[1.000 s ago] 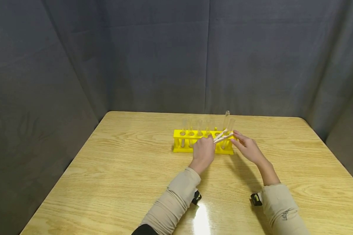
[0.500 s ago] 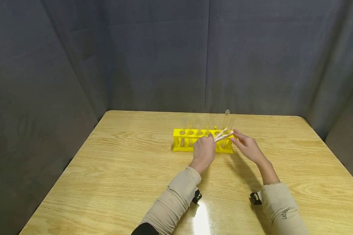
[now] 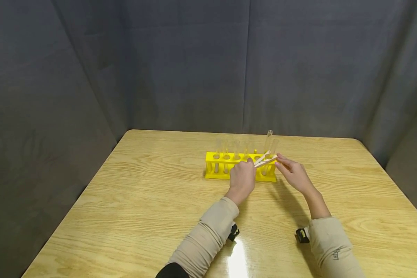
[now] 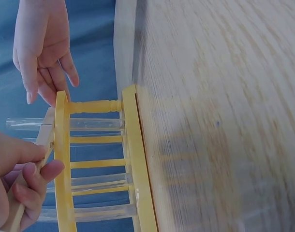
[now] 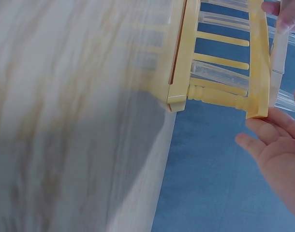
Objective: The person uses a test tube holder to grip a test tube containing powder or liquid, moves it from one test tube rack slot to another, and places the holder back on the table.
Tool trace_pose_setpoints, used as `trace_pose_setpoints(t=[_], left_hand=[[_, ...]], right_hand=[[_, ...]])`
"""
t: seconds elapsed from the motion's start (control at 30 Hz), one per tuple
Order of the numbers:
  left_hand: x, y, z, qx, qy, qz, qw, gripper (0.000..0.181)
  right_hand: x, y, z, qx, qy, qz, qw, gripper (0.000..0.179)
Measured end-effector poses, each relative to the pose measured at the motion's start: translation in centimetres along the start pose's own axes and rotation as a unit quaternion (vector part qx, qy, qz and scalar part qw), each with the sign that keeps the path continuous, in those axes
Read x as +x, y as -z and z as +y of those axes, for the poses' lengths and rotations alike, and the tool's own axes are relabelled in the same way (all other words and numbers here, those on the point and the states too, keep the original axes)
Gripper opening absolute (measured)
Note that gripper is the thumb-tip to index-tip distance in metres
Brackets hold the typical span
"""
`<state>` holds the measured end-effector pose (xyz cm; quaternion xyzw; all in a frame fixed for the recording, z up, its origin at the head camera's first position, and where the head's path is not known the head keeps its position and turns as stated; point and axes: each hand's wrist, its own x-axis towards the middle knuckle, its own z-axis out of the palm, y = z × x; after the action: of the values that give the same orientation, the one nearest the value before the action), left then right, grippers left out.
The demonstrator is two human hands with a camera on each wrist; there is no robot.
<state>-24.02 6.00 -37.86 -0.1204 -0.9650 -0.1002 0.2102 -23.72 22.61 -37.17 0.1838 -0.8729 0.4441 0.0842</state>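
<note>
A yellow test tube rack [image 3: 212,176] stands on the table, with several clear glass test tubes in its holes. My left hand [image 3: 242,179] grips a pale wooden test tube clamp [image 4: 46,131] in front of the rack. The clamp slants up to the right, its arms spread near the right-end tubes. One tube there, a test tube [image 3: 268,142], rises higher than the others; whether the clamp holds it I cannot tell. My right hand [image 3: 297,177] touches the right end of the rack's top bar [image 5: 258,82] with extended fingers, close to the clamp's tip.
The wood-grain table [image 3: 135,216] spreads around the rack. Dark grey curtains [image 3: 187,77] hang behind it and at both sides. Small black wrist devices [image 3: 302,235] sit under both sleeves, near the tabletop.
Both hands, the clamp and the rack keep almost the same places. The whole head view shifts only slightly.
</note>
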Motion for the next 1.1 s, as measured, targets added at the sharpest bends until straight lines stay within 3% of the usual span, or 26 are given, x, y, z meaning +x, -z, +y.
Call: trace_pose_setpoints(t=[0.13,0.4,0.6,0.73,1.1], left_hand=[[0.0,0.0,0.1,0.001,-0.005,-0.004,1.0,0.021],[0.1,0.3,0.1,-0.008,-0.008,-0.008,0.9999,0.02],[0.0,0.3,0.0,-0.019,-0.002,-0.024,0.9995,0.02],[0.0,0.2,-0.1,-0.024,0.004,-0.027,0.9993,0.022],[-0.2,0.4,0.1,-0.028,0.008,-0.029,0.9991,0.028]], right_hand=[[-0.3,-0.1,-0.9,0.003,0.008,0.006,1.0,0.033],[0.5,-0.5,2.3,0.014,0.012,0.001,0.9998,0.04],[0.6,-0.6,3.1,0.022,0.006,-0.007,0.9997,0.044],[0.4,-0.4,2.7,0.026,0.004,-0.01,0.9996,0.042],[-0.5,0.2,-0.9,0.022,0.007,-0.004,0.9997,0.036]])
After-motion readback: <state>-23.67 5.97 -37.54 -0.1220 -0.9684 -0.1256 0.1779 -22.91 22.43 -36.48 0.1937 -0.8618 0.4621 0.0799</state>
